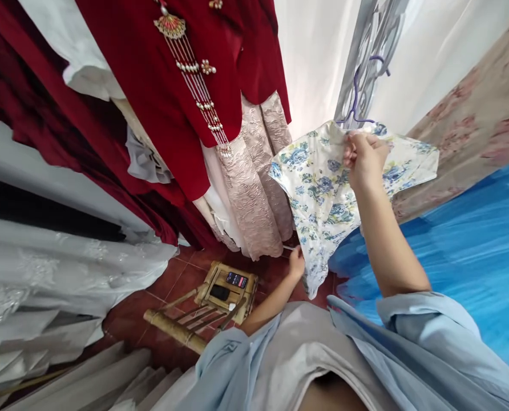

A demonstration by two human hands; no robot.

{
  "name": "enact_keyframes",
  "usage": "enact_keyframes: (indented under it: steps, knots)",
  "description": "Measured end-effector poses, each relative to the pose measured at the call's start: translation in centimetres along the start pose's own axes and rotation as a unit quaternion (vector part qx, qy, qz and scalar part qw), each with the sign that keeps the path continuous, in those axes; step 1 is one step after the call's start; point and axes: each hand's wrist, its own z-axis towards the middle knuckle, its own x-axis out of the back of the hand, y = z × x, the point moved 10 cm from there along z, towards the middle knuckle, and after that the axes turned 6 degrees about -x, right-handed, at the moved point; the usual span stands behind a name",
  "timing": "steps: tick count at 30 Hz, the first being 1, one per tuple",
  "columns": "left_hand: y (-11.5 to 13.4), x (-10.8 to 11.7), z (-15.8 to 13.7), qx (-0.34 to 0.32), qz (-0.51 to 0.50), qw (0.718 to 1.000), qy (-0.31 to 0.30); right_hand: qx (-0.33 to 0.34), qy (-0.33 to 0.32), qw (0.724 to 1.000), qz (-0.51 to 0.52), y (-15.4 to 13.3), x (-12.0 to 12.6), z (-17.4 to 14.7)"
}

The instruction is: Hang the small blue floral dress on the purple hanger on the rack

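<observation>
A white shirt-like garment with blue floral print (323,188) hangs from a purple hanger (356,94). My right hand (368,157) is closed on its upper edge, just under the hanger, with the fingertips pressed together on the cloth. Lower down, my left hand (297,264) is closed beside the garment's left edge. A thin white stick (287,248) juts out to the left from its fingers. Whether those fingers also grip the cloth is hidden.
Red jackets (173,103) and a pale pink skirt (254,200) hang at left. Below stands a bamboo chair (175,331) with a phone (236,279) on its seat. Blue fabric (460,240) and a floral curtain (468,125) hang at right; white gowns (61,268) at far left.
</observation>
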Motion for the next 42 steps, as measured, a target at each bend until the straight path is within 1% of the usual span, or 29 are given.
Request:
enact_keyframes:
  steps: [1,2,3,4,5,6,7,8,9,10,11,12,14,15,16,18,20,23,25,27,29,31,33,35,36,37,38,40,42]
  knots:
    - [1.4,1.1,0.6,-0.023,0.005,0.999,0.039,-0.004,0.005,1.0,-0.003,0.2,0.2,-0.9]
    - [3.6,2.1,1.3,-0.065,0.014,0.995,0.077,-0.009,0.011,1.0,-0.005,0.4,0.4,-1.6]
    - [6.7,2.9,2.1,-0.121,0.025,0.986,0.111,-0.015,0.017,1.0,-0.006,0.6,0.7,-2.1]
    - [10.7,3.2,2.7,-0.204,0.044,0.968,0.138,-0.02,0.022,1.0,-0.007,0.7,0.9,-2.4]
    - [15.5,2.8,3.0,-0.305,0.066,0.938,0.151,-0.022,0.023,0.999,-0.008,0.7,1.1,-2.5]
    - [20.3,1.8,3.2,-0.398,0.09,0.901,0.146,-0.02,0.023,0.999,-0.01,0.6,1.3,-2.5]
    - [24.8,0.3,3.5,-0.472,0.117,0.865,0.124,-0.014,0.02,1.0,-0.013,0.5,1.3,-2.4]
    - [28.9,-1.6,4.0,-0.529,0.149,0.831,0.088,-0.004,0.012,1.0,-0.017,0.2,1.3,-2.2]
    - [32.4,-4.0,4.5,-0.571,0.19,0.798,0.031,0.009,-0.002,1.0,-0.022,-0.1,1.1,-2.0]
    - [35.3,-6.4,5.0,-0.597,0.233,0.767,-0.027,0.024,-0.017,0.999,-0.028,-0.5,0.9,-1.9]
    - [37.5,-8.6,5.6,-0.61,0.273,0.739,-0.084,0.037,-0.029,0.998,-0.036,-0.8,0.7,-1.8]
    - [39.1,-10.5,6.0,-0.612,0.31,0.714,-0.14,0.049,-0.037,0.997,-0.043,-1.1,0.6,-1.8]
    - [40.8,-13.0,6.6,-0.597,0.365,0.677,-0.228,0.067,-0.035,0.995,-0.059,-1.4,0.7,-2.0]
    - [41.3,-13.7,6.9,-0.586,0.38,0.667,-0.26,0.072,-0.03,0.995,-0.066,-1.5,0.8,-2.0]
    - [41.6,-14.2,7.0,-0.575,0.386,0.663,-0.285,0.076,-0.025,0.994,-0.074,-1.5,0.9,-2.1]
    - [42.1,-14.7,7.3,-0.552,0.379,0.67,-0.321,0.083,-0.022,0.992,-0.091,-1.4,0.9,-2.1]
    - [42.4,-15.2,7.5,-0.533,0.367,0.681,-0.341,0.089,-0.024,0.99,-0.111,-1.2,0.8,-2.1]
    - [42.6,-16.0,7.8,-0.527,0.374,0.689,-0.329,0.089,-0.014,0.987,-0.134,-0.6,0.9,-1.6]
    - [42.7,-16.5,8.0,-0.533,0.388,0.683,-0.315,0.084,-0.001,0.986,-0.142,0.0,1.3,-1.2]
    - [42.9,-16.9,8.2,-0.545,0.388,0.677,-0.307,0.073,-0.006,0.986,-0.151,1.1,1.5,-0.8]
    - [43.8,-16.9,8.4,-0.563,0.363,0.684,-0.289,0.047,-0.024,0.984,-0.171,3.3,1.7,-0.8]
    - [44.9,-16.5,8.9,-0.579,0.324,0.702,-0.257,-0.004,-0.029,0.978,-0.205,6.9,2.3,-1.8]
    - [45.5,-16.3,9.4,-0.584,0.298,0.713,-0.248,-0.076,-0.013,0.966,-0.246,11.5,3.5,-4.1]
    - [45.3,-16.1,10.3,-0.568,0.285,0.722,-0.276,-0.147,-0.002,0.95,-0.274,16.1,4.7,-7.6]
    - [45.1,-15.7,11.2,-0.551,0.275,0.732,-0.292,-0.167,-0.003,0.946,-0.277,18.0,5.1,-9.5]
    - [45.1,-14.8,12.5,-0.531,0.259,0.749,-0.299,-0.183,-0.002,0.943,-0.278,19.6,5.5,-11.4]
    - [45.4,-13.5,14.2,-0.511,0.236,0.773,-0.295,-0.195,-0.003,0.942,-0.274,20.9,5.8,-13.1]
    - [46.5,-9.5,18.6,-0.466,0.172,0.831,-0.25,-0.214,-0.01,0.943,-0.256,22.6,6.2,-15.9]
    - [46.9,-4.7,23.8,-0.391,0.111,0.895,-0.186,-0.224,-0.022,0.949,-0.222,23.3,6.1,-17.5]
